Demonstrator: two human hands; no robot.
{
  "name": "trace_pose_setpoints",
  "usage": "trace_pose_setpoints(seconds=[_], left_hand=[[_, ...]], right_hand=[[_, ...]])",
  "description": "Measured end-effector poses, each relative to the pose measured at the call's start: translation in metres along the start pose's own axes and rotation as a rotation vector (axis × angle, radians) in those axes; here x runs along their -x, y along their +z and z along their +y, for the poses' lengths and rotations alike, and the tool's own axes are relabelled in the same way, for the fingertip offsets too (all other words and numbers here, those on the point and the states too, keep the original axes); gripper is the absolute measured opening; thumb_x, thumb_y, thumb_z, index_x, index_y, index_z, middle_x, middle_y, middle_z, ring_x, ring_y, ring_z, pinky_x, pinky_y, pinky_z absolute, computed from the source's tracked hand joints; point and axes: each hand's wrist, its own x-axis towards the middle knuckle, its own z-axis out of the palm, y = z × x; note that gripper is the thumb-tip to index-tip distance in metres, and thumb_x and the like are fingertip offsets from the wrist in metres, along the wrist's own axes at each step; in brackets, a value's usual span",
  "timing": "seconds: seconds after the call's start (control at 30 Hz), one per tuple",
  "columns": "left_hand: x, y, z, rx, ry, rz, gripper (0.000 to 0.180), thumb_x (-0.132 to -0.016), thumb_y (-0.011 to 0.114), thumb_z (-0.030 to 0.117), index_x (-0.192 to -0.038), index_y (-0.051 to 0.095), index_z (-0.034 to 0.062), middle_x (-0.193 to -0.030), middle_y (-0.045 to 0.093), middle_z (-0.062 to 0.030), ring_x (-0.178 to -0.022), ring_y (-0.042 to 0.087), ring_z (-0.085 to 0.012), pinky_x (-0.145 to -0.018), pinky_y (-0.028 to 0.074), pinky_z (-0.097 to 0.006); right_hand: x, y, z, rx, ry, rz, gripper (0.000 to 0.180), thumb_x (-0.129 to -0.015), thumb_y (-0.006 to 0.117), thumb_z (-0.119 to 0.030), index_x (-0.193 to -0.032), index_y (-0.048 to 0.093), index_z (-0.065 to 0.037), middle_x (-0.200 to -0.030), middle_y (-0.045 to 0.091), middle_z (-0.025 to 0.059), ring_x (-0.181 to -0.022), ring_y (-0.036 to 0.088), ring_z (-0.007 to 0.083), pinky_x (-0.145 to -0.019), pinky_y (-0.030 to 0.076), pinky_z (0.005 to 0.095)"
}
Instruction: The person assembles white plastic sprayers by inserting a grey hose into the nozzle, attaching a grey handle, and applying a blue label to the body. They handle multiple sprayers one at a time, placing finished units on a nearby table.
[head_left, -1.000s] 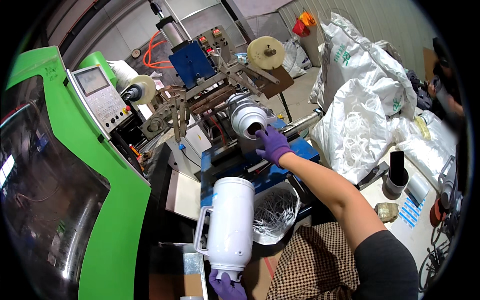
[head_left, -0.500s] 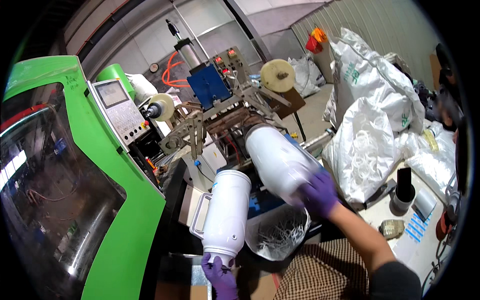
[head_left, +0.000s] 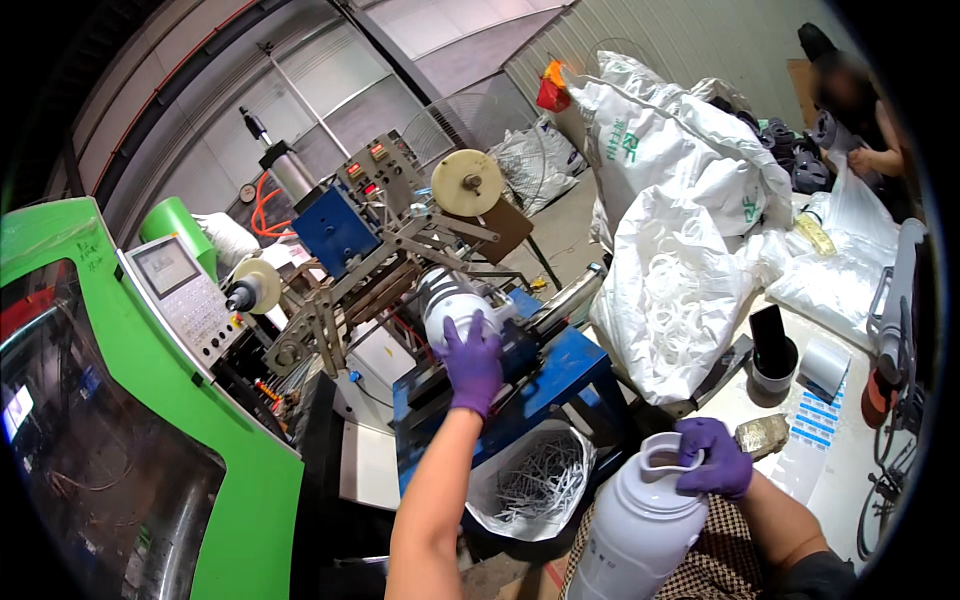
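Observation:
In the blue press machine (head_left: 340, 230) lies a white plastic bottle (head_left: 440, 325), partly covered by machine parts. My purple-gloved left hand (head_left: 472, 370) grips the bottle's near end, with the fingers spread round it. At the lower right a second white bottle (head_left: 640, 545) leans with its open mouth upward and dark print on its side. My right hand (head_left: 715, 460), also gloved in purple, holds it at the neck rim; some of the fingers are hidden. The lower part of this bottle runs out of view.
Below the machine's blue stand (head_left: 570, 370) is a bin of white plastic strips (head_left: 545, 480). A green machine (head_left: 150, 380) rises on the left. White sacks (head_left: 665, 290) stand right of centre, beside a table (head_left: 850, 480) with a cup and labels. A co-worker's hand (head_left: 865, 160) touches a clear bag.
My left hand has moved from the lower centre up to the machine, where it grips a bottle. My right hand has drawn the other bottle away from the machine, toward the lower right.

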Motion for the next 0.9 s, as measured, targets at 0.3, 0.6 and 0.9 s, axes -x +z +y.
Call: trace_pose_setpoints(seconds=[0.3,0.6,0.9], left_hand=[[-0.033,0.025,-0.043,-0.014,0.333,-0.257,0.051,-0.082,0.069,0.047,-0.129,0.066,0.0282,-0.162,0.037,-0.0107,-0.151,0.023,-0.0455,-0.115,0.009,-0.075],[0.063,-0.182,0.168,1.842,0.879,-0.589,0.049,-0.073,0.086,0.026,-0.113,0.074,0.0016,-0.128,0.066,-0.0155,-0.121,0.062,-0.0307,-0.106,0.046,-0.044],[0.085,-0.164,0.15,2.17,0.331,-0.485,0.033,-0.046,0.085,0.017,-0.072,0.069,0.0036,-0.106,0.072,-0.0277,-0.105,0.068,-0.0449,-0.096,0.051,-0.057]], right_hand=[[-0.023,0.025,-0.011,0.24,-0.224,-0.113,0.036,-0.068,0.093,-0.029,-0.074,0.065,-0.008,-0.076,0.061,0.0066,-0.069,0.058,0.0203,-0.062,0.043,0.0344],[0.005,-0.052,-0.015,0.444,0.182,0.253,0.066,-0.093,0.069,-0.036,-0.147,0.046,-0.005,-0.098,0.071,0.0118,-0.087,0.069,0.021,-0.074,0.053,0.0414],[0.061,-0.116,0.076,1.368,0.277,0.178,0.044,-0.097,0.059,-0.033,-0.137,0.056,-0.017,-0.09,0.069,0.0139,-0.082,0.068,0.0338,-0.073,0.053,0.0454]])
